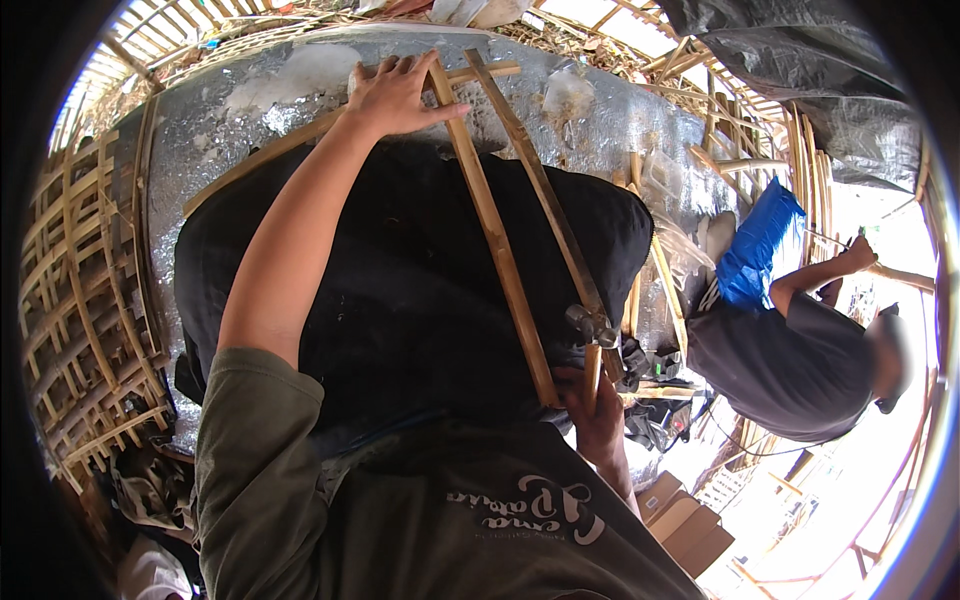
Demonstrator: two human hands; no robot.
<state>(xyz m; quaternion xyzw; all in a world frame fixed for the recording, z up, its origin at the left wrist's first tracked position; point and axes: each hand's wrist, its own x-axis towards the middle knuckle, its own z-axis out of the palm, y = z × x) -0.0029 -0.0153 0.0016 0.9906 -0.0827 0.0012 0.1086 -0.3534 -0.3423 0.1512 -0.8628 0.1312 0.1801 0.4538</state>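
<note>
My left hand [392,98] reaches far forward with fingers spread and lies across the far end of a long wooden strip [490,225], its thumb over the strip. A second, darker wooden strip [535,170] runs beside it to the right. Their far ends cross a curved wooden piece [262,155], partly hidden under my left hand and arm. In my right hand [598,425], near the strips' near ends, is a hammer [593,328], its metal head up and its wooden handle in my closed fingers. Black cloth [400,270] spreads beneath the strips.
A worn silver sheet [240,95] covers the ground ahead. Woven bamboo lattice [85,300] stands at left. At right, another person [790,365] in dark clothes sits by a blue bag [758,245]. Cardboard [685,525] lies at lower right; dark sheeting [810,70] hangs upper right.
</note>
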